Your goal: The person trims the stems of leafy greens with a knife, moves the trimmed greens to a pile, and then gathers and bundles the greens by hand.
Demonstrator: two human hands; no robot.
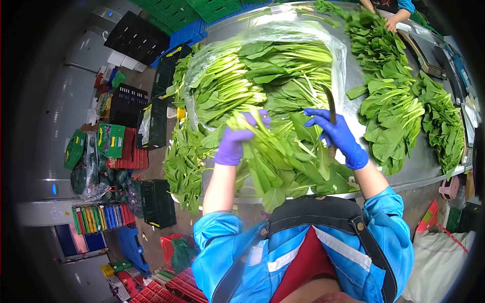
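Note:
My left hand (233,144), in a purple glove, is closed around the pale stems of a bunch of leafy greens (275,166). The leaves hang toward my body and to the right. In a blue glove, my right hand (344,140) grips a knife (331,101) with a dark, slightly curved blade pointing away from me. Its fingers are beside the leaves of the bunch. Just beyond both hands, stacked greens (227,83) lie in an open clear plastic bag (337,55), stems facing several ways. Loose leaves (184,166) are heaped left of my left hand.
The metal table (356,108) carries more rows of greens (394,116) on the right. At the far right, another person's hand (392,23) touches greens. Dark crates (156,202) stand along the left side, and a white sack (437,267) is at lower right.

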